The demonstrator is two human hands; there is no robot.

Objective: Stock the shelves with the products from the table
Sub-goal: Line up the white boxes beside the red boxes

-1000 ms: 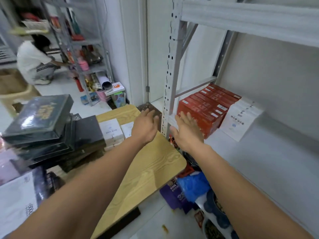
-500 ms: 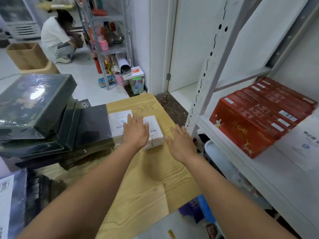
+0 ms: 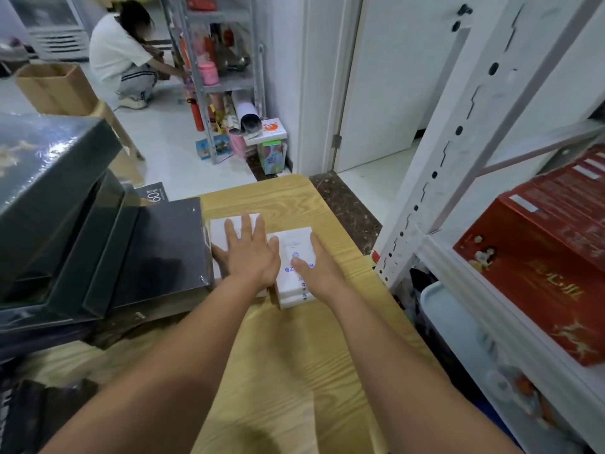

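Where we look down on the wooden table (image 3: 294,371), we count two piles of white boxes side by side: the left pile (image 3: 222,232) and the right pile (image 3: 294,247), which is at least two boxes deep. Dark flat boxes (image 3: 98,244) lie stacked and overlapping just left of them; we make out at least four. A row of red boxes (image 3: 540,257) stands on the white shelf unit (image 3: 435,178) to the right, too blurred to count.

Our left hand (image 3: 248,257) lies flat on the left pile, fingers spread apart. Our right hand (image 3: 319,267) rests its thumb on top of the right pile, with straight fingers against its right side.

Beyond the table, on a pale floor, a person (image 3: 118,57) crouches at a grey rack (image 3: 226,83), near a cardboard box (image 3: 55,83) and a white door (image 3: 376,93).
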